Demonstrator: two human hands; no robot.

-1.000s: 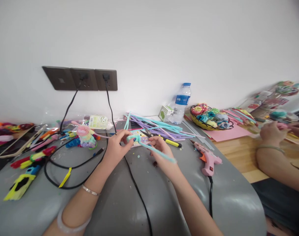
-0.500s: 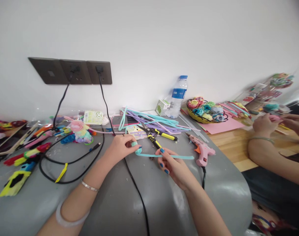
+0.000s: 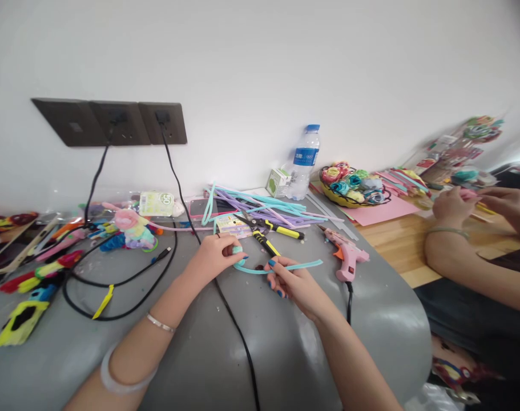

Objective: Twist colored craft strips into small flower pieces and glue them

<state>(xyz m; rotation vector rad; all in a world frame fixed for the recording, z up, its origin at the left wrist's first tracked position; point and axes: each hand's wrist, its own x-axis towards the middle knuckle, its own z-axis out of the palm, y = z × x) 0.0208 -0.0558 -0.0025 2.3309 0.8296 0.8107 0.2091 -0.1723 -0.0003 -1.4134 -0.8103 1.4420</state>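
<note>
A turquoise pipe cleaner (image 3: 300, 266) runs between my two hands over the grey table. Its coiled end is pinched in the closed fingers of my left hand (image 3: 217, 255), which hide part of the coil. Farther along, my right hand (image 3: 291, 279) grips the same stem between thumb and fingers, and the free end sticks out to the right. Just beyond my hands lie yellow-and-black pliers (image 3: 266, 234) with their handles apart. To the right rests a pink hot glue gun (image 3: 347, 254) on its side.
Behind the pliers is a pile of turquoise and purple pipe cleaners (image 3: 263, 205). A water bottle (image 3: 303, 165) and a basket of fabric-like flowers (image 3: 354, 185) stand near the wall. Black cables (image 3: 232, 325) cross the table. At right, another person's hands (image 3: 452, 208) work.
The pipe cleaner's free end has shifted left and tilted up, and the stem now bows between my hands. My right hand has moved slightly left. The whole view has shifted a little.
</note>
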